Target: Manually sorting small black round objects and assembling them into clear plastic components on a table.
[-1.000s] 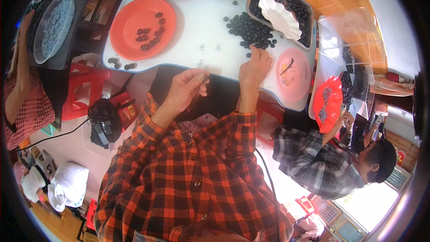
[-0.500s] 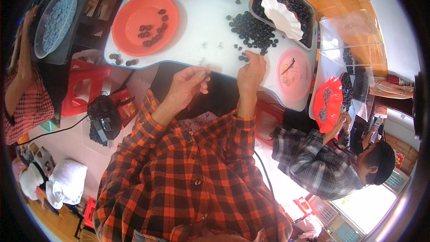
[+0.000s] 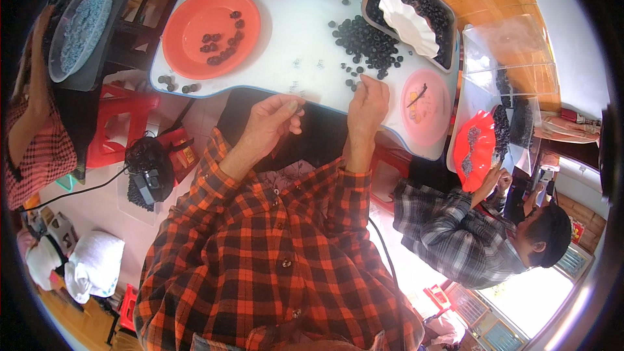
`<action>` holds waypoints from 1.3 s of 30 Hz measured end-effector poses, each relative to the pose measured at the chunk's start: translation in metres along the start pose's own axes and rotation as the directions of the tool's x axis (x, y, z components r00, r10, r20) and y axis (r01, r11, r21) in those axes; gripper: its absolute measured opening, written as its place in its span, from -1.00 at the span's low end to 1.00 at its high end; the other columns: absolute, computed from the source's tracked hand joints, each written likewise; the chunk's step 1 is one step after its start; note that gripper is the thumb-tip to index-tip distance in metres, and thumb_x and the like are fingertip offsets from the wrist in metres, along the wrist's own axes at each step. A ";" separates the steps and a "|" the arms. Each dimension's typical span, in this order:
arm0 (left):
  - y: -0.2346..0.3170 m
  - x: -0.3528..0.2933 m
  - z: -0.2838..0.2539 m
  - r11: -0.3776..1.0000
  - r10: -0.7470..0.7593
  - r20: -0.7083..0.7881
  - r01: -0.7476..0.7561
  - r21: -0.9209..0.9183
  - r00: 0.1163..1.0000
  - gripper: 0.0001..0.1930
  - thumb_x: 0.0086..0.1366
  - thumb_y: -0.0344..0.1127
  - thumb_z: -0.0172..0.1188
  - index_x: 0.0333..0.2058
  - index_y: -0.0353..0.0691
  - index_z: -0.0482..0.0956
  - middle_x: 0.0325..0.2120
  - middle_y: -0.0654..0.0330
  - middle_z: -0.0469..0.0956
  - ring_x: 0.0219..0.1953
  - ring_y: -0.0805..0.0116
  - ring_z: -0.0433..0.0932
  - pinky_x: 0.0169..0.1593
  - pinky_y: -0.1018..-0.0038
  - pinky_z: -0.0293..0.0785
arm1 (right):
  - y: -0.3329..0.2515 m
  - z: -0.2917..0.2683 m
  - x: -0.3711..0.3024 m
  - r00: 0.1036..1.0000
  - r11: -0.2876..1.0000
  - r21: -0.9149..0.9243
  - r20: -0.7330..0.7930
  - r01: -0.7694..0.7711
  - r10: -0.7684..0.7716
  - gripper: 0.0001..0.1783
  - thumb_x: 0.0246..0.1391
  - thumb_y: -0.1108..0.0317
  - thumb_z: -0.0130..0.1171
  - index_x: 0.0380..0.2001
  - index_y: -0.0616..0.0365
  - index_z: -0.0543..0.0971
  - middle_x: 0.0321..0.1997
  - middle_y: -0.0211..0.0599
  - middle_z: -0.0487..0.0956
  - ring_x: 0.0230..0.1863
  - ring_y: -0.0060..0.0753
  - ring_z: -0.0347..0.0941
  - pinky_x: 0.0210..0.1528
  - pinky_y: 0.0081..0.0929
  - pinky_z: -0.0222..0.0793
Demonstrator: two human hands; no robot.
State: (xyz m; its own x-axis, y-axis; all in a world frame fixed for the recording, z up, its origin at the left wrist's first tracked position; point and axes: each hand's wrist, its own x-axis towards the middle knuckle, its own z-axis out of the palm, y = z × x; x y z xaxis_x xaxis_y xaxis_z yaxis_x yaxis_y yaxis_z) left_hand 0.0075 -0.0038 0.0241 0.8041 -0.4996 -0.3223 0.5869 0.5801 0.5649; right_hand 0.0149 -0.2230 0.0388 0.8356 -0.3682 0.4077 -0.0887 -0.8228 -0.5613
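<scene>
Hands (image 3: 270,120) (image 3: 368,105) curled: left pinching a small dark piece (image 3: 299,110), right at black beads (image 3: 365,43), hold unclear.

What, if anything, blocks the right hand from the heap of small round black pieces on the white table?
Nothing visible. The right hand is at the near side of the heap of small round black pieces, close to a few stray pieces. The round pink dish sits off to the right, not between them.
</scene>
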 end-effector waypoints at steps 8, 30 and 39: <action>-0.003 -0.002 -0.002 1.000 0.012 -0.013 -0.012 0.008 1.000 -0.76 0.44 -0.32 0.08 -0.07 -0.37 0.57 -0.36 0.22 0.58 -0.45 0.56 0.55 -0.34 0.59 0.59 | 0.000 -0.001 0.014 0.997 0.999 -0.041 0.074 0.014 -0.011 -0.87 0.04 0.51 0.17 -0.33 0.20 0.66 -0.30 -0.14 0.56 -0.18 -0.06 0.47 -0.09 -0.19 0.39; 0.003 -0.002 -0.002 0.999 -0.007 0.000 0.007 -0.036 1.000 -0.76 0.44 -0.32 0.07 -0.08 -0.38 0.57 -0.39 0.20 0.58 -0.46 0.53 0.54 -0.35 0.59 0.58 | -0.005 0.004 0.015 0.994 0.999 -0.051 0.106 0.001 0.004 -0.88 0.10 0.50 0.13 -0.27 0.26 0.57 -0.29 -0.10 0.57 -0.22 -0.07 0.50 -0.15 -0.27 0.42; 0.019 -0.004 0.009 0.999 0.015 0.052 -0.013 -0.041 0.999 -0.71 0.42 -0.32 0.11 0.01 -0.38 0.54 -0.35 0.19 0.55 -0.40 0.52 0.51 -0.27 0.54 0.54 | -0.054 -0.018 -0.017 0.880 0.690 0.576 0.431 -0.439 0.200 -0.87 0.14 0.55 0.19 -0.22 0.28 0.57 -0.35 -0.43 0.59 -0.38 -0.70 0.43 -0.29 -0.67 0.39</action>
State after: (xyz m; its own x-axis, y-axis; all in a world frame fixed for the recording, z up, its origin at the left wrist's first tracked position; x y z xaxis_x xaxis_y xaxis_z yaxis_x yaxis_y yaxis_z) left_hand 0.0143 0.0038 0.0426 0.8068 -0.5237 -0.2736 0.5798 0.6125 0.5373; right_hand -0.0047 -0.1801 0.0752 0.9511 -0.3024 -0.0636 -0.1156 -0.1572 -0.9808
